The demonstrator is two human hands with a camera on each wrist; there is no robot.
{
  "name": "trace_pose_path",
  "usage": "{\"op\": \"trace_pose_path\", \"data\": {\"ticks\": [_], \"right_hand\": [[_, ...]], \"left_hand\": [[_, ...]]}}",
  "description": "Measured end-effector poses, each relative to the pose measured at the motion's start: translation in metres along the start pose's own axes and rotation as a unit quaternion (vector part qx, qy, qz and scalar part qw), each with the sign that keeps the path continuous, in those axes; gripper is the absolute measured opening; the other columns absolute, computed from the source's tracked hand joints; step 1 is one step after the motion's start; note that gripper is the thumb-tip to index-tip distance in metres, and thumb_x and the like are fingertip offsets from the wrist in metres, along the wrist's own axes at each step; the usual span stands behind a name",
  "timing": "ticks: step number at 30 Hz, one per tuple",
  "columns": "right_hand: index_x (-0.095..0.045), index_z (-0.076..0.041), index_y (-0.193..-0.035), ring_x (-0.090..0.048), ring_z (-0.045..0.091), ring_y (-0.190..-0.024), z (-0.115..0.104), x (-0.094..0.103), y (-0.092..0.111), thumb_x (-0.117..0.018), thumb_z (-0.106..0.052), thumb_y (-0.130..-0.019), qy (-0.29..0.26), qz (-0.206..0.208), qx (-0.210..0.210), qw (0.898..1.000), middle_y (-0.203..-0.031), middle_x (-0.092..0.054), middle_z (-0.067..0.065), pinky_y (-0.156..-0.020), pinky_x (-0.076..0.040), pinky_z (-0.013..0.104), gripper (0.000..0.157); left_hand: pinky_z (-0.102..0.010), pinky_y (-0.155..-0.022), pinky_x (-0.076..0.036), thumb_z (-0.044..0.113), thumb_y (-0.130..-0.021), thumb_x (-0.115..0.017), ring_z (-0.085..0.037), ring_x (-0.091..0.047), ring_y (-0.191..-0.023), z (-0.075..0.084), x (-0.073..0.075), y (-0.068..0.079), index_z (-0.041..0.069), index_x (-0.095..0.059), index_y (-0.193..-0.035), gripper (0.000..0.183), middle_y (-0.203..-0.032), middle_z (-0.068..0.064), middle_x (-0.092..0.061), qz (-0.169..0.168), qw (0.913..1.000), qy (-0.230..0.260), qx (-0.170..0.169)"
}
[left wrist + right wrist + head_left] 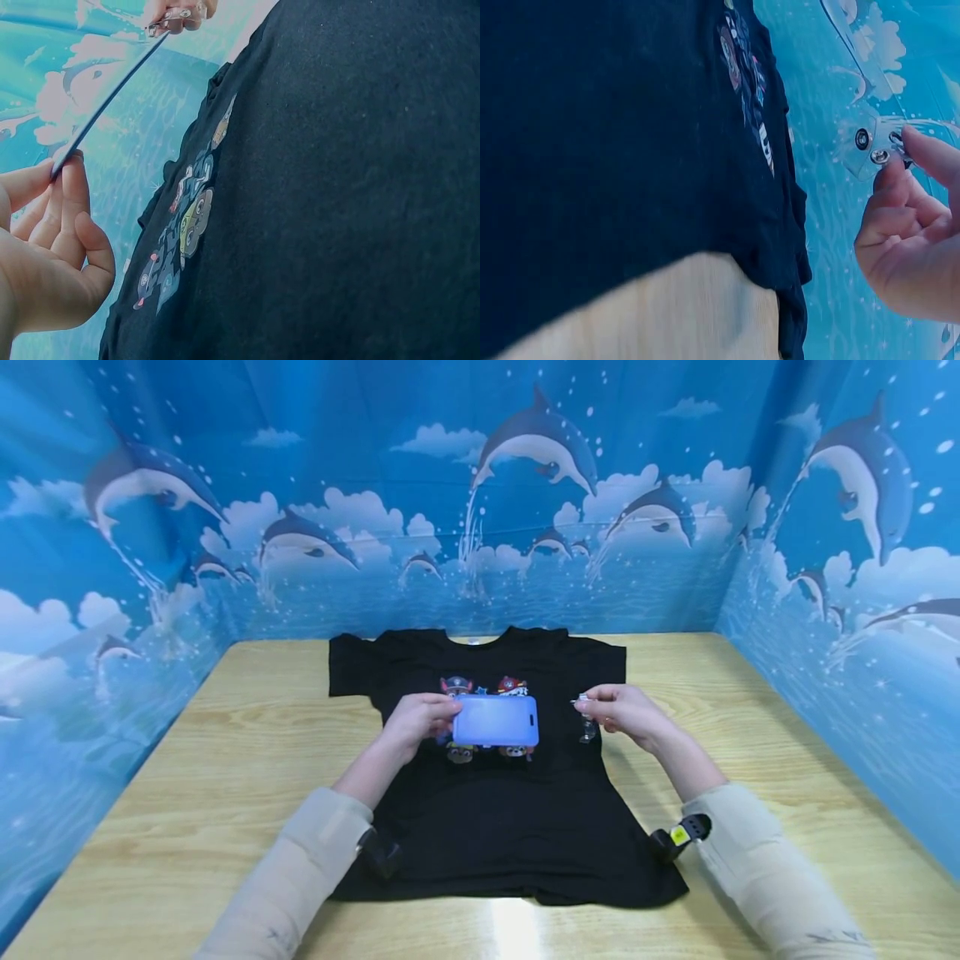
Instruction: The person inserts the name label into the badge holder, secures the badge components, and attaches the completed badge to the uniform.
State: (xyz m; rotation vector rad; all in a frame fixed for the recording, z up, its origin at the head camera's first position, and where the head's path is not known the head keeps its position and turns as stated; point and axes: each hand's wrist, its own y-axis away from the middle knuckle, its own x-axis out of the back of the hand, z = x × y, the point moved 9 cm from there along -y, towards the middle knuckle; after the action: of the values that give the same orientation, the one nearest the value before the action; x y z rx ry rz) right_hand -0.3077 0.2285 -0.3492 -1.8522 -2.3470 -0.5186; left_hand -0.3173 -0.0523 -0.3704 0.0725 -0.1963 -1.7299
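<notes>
My left hand pinches one short end of a blue-purple badge holder, a flat rectangle with a slot near its right end. In the left wrist view the badge holder appears edge-on between thumb and fingers. My right hand pinches a small badge clip with a clear strap, which hangs down in the head view. Metal and dark snaps show on the clear strap in the right wrist view. Both things are held over a black T-shirt, apart from each other in the head view.
The T-shirt lies spread on a light wooden table, its collar toward the back. Colourful cartoon figures are printed on its chest. A blue curtain with dolphins encloses the table's back and sides.
</notes>
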Motion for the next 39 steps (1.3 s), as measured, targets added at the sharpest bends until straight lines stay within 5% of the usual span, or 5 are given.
{"op": "trace_pose_path", "data": {"ticks": [11, 18, 29, 39], "right_hand": [[-0.057, -0.001, -0.098, -0.056, 0.008, -0.063, -0.004, -0.019, -0.007, -0.060, -0.008, -0.089, -0.062, -0.005, 0.001, 0.998, -0.080, -0.060, 0.003, -0.059, -0.048, 0.022, 0.012], [-0.049, 0.012, -0.112, -0.061, 0.010, -0.068, -0.003, -0.029, -0.010, -0.057, -0.005, -0.090, -0.086, -0.010, 0.004, 0.996, -0.083, -0.063, 0.000, -0.063, -0.051, 0.022, 0.029], [-0.057, -0.002, -0.099, -0.065, 0.012, -0.070, 0.003, -0.038, -0.008, -0.055, -0.004, -0.091, -0.187, -0.012, -0.018, 0.982, -0.083, -0.063, 0.005, -0.068, -0.052, 0.026, 0.008], [-0.051, 0.005, -0.107, -0.066, 0.012, -0.073, 0.004, -0.046, -0.010, -0.050, -0.003, -0.094, -0.200, -0.019, -0.023, 0.979, -0.080, -0.064, 0.003, -0.071, -0.052, 0.027, 0.016]], "left_hand": [[-0.033, -0.071, -0.045, 0.013, -0.088, -0.064, -0.011, -0.057, -0.062, 0.000, -0.001, 0.000, -0.007, -0.063, -0.108, 0.029, -0.071, -0.001, -0.061, -0.002, 1.0000, -0.001, 0.000], [-0.031, -0.071, -0.045, 0.014, -0.088, -0.064, -0.013, -0.057, -0.066, -0.001, -0.001, -0.001, -0.006, -0.063, -0.109, 0.029, -0.077, -0.002, -0.063, -0.001, 1.0000, -0.003, 0.001], [-0.034, -0.076, -0.046, 0.018, -0.087, -0.065, -0.016, -0.059, -0.072, -0.003, 0.002, 0.001, -0.003, -0.064, -0.108, 0.030, -0.083, -0.005, -0.064, 0.005, 0.9999, -0.002, 0.011], [-0.036, -0.081, -0.045, 0.022, -0.088, -0.065, -0.019, -0.060, -0.078, -0.005, 0.003, 0.001, -0.001, -0.064, -0.109, 0.031, -0.089, -0.007, -0.064, 0.008, 0.9999, 0.003, 0.013]]}}
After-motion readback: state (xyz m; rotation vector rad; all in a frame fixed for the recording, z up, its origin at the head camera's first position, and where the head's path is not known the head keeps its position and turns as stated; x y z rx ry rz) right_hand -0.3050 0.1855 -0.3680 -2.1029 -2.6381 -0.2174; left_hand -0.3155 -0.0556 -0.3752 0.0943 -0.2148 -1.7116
